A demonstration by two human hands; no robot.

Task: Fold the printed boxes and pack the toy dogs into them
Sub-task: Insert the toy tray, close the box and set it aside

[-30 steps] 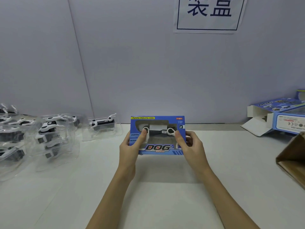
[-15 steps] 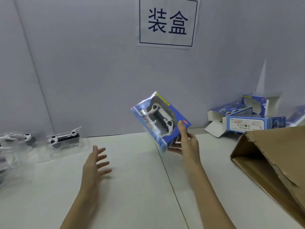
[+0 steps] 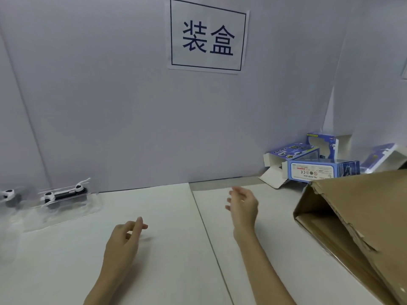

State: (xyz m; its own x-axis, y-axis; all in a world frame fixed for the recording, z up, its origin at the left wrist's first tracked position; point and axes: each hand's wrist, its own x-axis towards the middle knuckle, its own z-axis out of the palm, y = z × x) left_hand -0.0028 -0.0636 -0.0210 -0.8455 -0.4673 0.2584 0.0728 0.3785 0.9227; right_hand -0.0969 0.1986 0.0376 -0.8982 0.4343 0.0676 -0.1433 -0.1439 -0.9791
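Note:
Both hands hover empty above the white table (image 3: 167, 256). My left hand (image 3: 124, 241) is low in the middle with its fingers loosely curled. My right hand (image 3: 243, 205) is raised further back with relaxed fingers, a little left of the big cardboard carton (image 3: 361, 221). A black and white toy dog in a clear plastic tray (image 3: 65, 195) lies at the far left by the wall, with part of another dog (image 3: 8, 194) at the frame edge. Several blue printed boxes (image 3: 312, 168) with open flaps sit at the back right. The packed box is out of sight.
The brown carton lies tilted on its side along the right edge, its opening facing left. A paper sign with two characters (image 3: 208, 38) hangs on the grey wall. A seam (image 3: 209, 236) runs down the table between my hands.
My right hand held the packed blue dog box and has let it go; the box is gone from view. My left hand curled its fingers. The view swung right toward the carton.

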